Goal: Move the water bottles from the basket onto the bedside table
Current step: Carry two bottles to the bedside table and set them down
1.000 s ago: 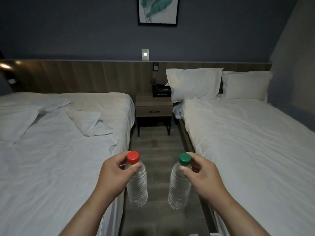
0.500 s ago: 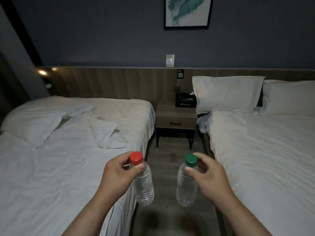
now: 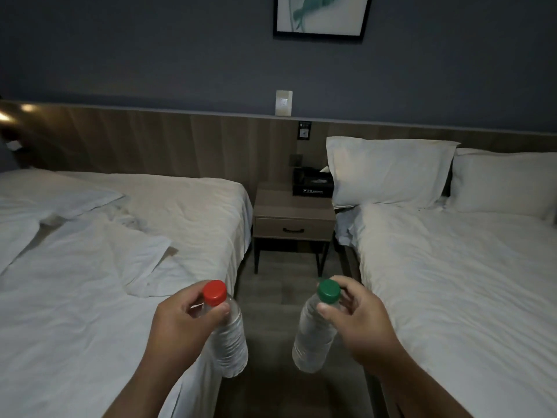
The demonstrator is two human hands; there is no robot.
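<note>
Bottles in transit, head view. Your left grip (image 3: 180, 324) pinches the red-capped bottle (image 3: 230, 342) at the neck, thumb and fingers just under the cap. Your right grip (image 3: 358, 324) pinches the green-capped bottle (image 3: 312, 339) the same way. Both bottles hang in the air over the floor between the left bed (image 3: 90, 297) and the right bed (image 3: 452, 282), their bodies slanting below the caps. They are well apart from the bedside surface (image 3: 275, 200) ahead. The basket is out of view.

Judge each bottle as thin, clear, ribbed plastic: the wall probably yields under a squeeze, while neck and cap are stiff. The dim light leaves the water level unclear; if the bottles are full, expect a moderate weight that swings from a neck hold. The neck ring likely stops your fingers slipping; the body is probably slicker. For setting down, a hold around the upper body would steady the base better. A dark tissue box (image 3: 313, 185) occupies the rear right of the surface, and the front and left show bare top.
</note>
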